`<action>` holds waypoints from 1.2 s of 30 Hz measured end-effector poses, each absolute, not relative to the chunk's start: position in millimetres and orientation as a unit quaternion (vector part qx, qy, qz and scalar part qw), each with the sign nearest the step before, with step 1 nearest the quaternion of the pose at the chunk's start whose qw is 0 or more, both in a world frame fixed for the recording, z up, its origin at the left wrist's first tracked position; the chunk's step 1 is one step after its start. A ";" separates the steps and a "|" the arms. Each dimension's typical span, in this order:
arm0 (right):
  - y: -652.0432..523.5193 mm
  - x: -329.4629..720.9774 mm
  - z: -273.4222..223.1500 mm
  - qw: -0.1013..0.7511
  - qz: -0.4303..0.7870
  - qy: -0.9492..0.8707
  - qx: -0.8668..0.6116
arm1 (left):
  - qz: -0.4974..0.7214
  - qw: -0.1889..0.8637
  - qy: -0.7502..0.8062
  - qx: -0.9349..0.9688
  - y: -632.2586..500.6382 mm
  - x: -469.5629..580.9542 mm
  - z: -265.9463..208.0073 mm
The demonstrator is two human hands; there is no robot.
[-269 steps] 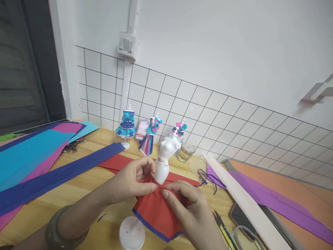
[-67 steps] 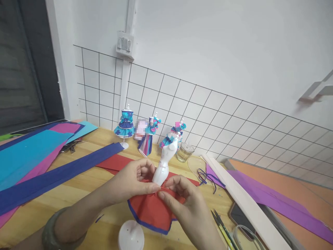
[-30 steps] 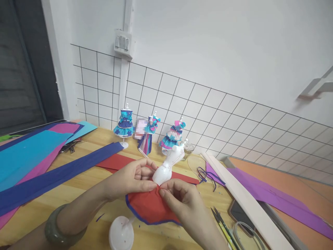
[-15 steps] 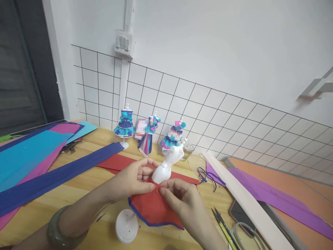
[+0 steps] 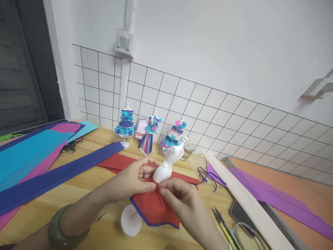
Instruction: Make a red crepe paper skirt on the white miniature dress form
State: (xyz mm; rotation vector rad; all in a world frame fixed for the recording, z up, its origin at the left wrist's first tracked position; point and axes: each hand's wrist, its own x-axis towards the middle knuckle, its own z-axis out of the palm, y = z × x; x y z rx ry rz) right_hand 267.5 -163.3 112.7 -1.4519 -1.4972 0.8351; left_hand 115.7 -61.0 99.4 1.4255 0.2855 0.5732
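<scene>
A small white mannequin (image 5: pixel 166 168) leans away from me over the table, its round white base (image 5: pixel 131 221) toward me. Around its lower body hangs a red skirt (image 5: pixel 158 210) with a blue edge. My left hand (image 5: pixel 139 177) pinches the skirt's upper edge from the left, its fingers curled behind the mannequin. My right hand (image 5: pixel 179 198) pinches the same red cloth from the right, thumb against forefinger. The two thumbs nearly meet at the front of the waist. Whatever lies right between the fingertips is hidden.
Several dressed mannequins, one in a blue ruffled dress (image 5: pixel 126 121), stand by the wire grid. Blue cloth (image 5: pixel 65 173) and turquoise cloth (image 5: pixel 33 156) lie left. On the right are thread snips (image 5: pixel 221 222), a tape roll (image 5: pixel 248 234), a pale strip (image 5: pixel 249 205) and purple cloth (image 5: pixel 281 205).
The mannequin's base has swung slightly right and away from me. The skirt's hem has shifted a little, with fresh folds below the fingers. Both hands keep their pinch on the red cloth.
</scene>
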 end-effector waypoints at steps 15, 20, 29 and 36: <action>-161.7 266.6 108.9 0.453 0.284 -0.589 -0.606 | 0.265 0.709 0.129 0.640 -65.9 117.0 102.7; -162.5 266.4 107.9 0.448 0.252 -0.593 -0.620 | 0.271 0.714 0.126 0.633 -67.3 117.8 102.5; -163.6 264.7 108.8 0.455 0.244 -0.593 -0.617 | 0.274 0.717 0.100 0.633 -70.3 115.7 104.0; -163.6 263.5 108.5 0.453 0.231 -0.597 -0.620 | 0.285 0.722 0.087 0.625 -73.8 121.2 105.6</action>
